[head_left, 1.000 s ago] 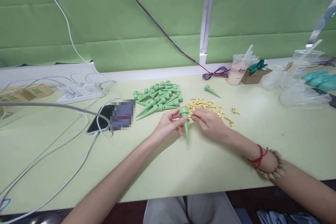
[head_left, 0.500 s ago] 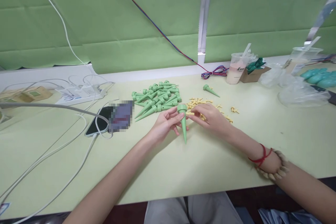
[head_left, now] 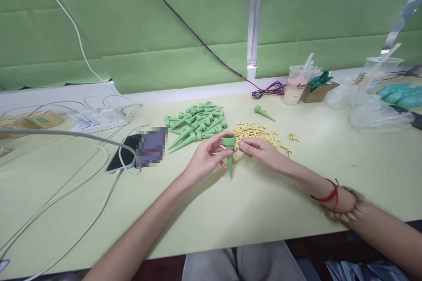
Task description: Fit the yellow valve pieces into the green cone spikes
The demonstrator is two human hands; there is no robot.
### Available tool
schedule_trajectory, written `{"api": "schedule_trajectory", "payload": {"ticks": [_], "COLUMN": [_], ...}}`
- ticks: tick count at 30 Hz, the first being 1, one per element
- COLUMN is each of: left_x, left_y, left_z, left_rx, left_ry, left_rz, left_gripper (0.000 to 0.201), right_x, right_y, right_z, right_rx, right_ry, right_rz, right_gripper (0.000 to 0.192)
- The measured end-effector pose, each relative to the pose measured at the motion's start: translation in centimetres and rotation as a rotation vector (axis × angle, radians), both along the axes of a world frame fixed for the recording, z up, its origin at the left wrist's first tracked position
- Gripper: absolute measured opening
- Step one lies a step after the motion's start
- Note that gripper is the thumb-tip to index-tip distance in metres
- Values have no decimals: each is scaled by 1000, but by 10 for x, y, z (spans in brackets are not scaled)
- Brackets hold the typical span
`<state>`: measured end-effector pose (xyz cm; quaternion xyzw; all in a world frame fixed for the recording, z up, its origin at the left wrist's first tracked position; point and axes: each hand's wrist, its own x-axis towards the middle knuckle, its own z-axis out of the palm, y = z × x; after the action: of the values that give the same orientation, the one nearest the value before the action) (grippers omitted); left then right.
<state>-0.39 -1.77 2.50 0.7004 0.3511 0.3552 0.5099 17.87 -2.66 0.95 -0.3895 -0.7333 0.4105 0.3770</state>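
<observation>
Tipping its open top towards view, a green spike (head_left: 230, 163) is sitting pinched in the left hand (head_left: 205, 160); the right hand (head_left: 263, 152) is pressing fingertips together alongside, contents unclear.

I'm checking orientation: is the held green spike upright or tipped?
Roughly upright: the green spike has its wide end up, narrow tip down.
</observation>
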Motion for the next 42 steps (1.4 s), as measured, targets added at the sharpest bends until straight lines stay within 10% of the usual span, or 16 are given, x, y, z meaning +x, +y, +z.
{"api": "schedule_trajectory", "payload": {"ticks": [5, 12, 17, 24, 34, 42], "left_x": [5, 6, 5, 6, 5, 10], "left_y": [-5, -4, -2, -3, -8, -7], "left_z": [0, 2, -3, -5, -1, 2], "left_rx": [42, -128, -181, -68, 64, -181], "left_ry": [-24, -137, -126, -34, -15, -160], "left_rz": [17, 50, 5, 64, 95, 61], "left_gripper": [46, 59, 61, 60, 51, 61], "right_x": [-5, 10, 12, 4, -4, 7], "right_y": [0, 3, 8, 1, 0, 0], "right_z": [-2, 5, -2, -3, 0, 6], "right_rx": [-284, 568, 777, 502, -334, 575], "right_ry": [192, -370, -512, -312, 276, -309], "right_rz": [73, -168, -120, -112, 162, -198], "right_gripper": [42, 20, 24, 24, 39, 21]}}
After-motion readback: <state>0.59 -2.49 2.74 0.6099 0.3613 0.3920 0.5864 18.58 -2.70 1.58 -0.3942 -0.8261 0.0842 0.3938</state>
